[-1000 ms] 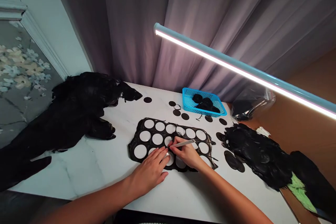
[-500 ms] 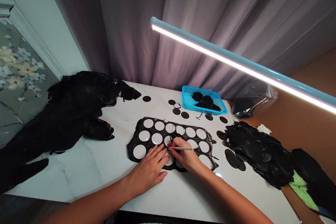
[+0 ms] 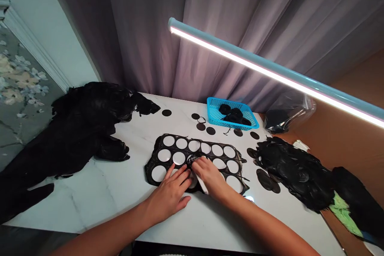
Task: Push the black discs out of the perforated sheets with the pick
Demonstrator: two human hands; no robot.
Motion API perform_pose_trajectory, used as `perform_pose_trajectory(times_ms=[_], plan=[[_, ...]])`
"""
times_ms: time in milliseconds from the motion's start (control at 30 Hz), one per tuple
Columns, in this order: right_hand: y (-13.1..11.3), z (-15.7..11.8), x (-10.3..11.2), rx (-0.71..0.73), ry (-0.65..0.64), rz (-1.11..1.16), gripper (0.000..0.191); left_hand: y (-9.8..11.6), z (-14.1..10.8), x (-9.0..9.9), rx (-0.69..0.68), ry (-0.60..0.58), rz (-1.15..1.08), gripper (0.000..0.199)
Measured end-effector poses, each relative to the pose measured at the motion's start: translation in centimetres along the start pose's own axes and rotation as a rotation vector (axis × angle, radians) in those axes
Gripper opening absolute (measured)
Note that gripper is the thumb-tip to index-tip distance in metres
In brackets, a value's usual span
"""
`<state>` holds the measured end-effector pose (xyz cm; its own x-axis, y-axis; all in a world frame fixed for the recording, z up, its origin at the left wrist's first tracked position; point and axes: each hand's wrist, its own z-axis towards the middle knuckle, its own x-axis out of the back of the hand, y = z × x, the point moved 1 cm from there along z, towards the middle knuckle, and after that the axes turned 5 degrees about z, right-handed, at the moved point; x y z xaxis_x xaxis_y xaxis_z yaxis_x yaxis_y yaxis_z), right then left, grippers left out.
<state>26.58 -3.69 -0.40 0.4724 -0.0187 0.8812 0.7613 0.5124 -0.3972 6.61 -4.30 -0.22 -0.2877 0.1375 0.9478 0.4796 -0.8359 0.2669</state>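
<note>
A black sheet (image 3: 195, 146) with rows of round white openings lies flat on the white marble-patterned table (image 3: 102, 204). My left hand (image 3: 174, 186) rests on its near edge, fingers spread and holding nothing. My right hand (image 3: 210, 176) sits beside it, gripping a slim pale tool (image 3: 203, 186) whose lower end shows below the fingers and whose tip is hidden. Thin black strands (image 3: 192, 159) curl on the sheet just above my fingers.
Large heaps of black cut material lie left (image 3: 81, 124) and right (image 3: 292, 174) of the sheet. Behind it are loose black discs (image 3: 210, 131) and a blue plastic basket (image 3: 232, 115) holding black pieces. A bright tube light (image 3: 270, 68) crosses above the table.
My right hand has turned, and the pale tool now points down toward the near table edge instead of right. The whole scene has shifted slightly left in view.
</note>
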Motion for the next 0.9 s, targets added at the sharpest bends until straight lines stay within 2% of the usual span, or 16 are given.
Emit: perform_pose_trajectory(times_ms=[67, 167, 267, 333, 433, 567, 633, 700, 800, 900], plan=[[2.5, 0.9, 1.4, -0.107, 0.131, -0.007, 0.012, 0.1, 0.0, 0.2, -0.001, -0.021, 0.001, 0.045], [7.2, 2.3, 3.8, -0.405, 0.406, 0.040, 0.019, 0.2, -0.2, 0.5, -0.001, -0.049, -0.006, 0.047], [9.8, 3.4, 4.6, -0.534, 0.480, 0.309, 0.026, 0.2, -0.1, 1.0, 0.003, -0.036, -0.027, 0.045], [9.8, 4.1, 3.9, -0.579, 0.432, 0.571, 0.030, -0.4, 0.4, 1.5, 0.032, 0.020, -0.030, 0.042], [7.9, 5.3, 2.1, -0.601, 0.323, 0.932, 0.033, -2.2, 1.6, 1.8, 0.095, 0.128, 0.024, 0.038], [5.2, 6.8, 0.2, -0.545, 0.157, 1.196, 0.037, -5.1, 2.6, 0.9, 0.170, 0.132, 0.134, 0.045], [4.4, 7.3, -0.3, -0.504, 0.085, 1.176, 0.035, -6.0, 2.5, 0.2, 0.194, 0.110, 0.168, 0.048], [4.0, 7.4, -0.5, -0.439, 0.039, 1.041, 0.028, -6.2, 2.3, -0.3, 0.198, 0.101, 0.190, 0.050], [3.6, 7.2, -0.7, -0.349, 0.014, 0.809, 0.022, -6.0, 1.9, -0.5, 0.193, 0.093, 0.205, 0.051], [3.1, 7.0, -0.8, -0.313, -0.002, 0.738, 0.020, -5.8, 1.9, -0.4, 0.192, 0.072, 0.206, 0.052]])
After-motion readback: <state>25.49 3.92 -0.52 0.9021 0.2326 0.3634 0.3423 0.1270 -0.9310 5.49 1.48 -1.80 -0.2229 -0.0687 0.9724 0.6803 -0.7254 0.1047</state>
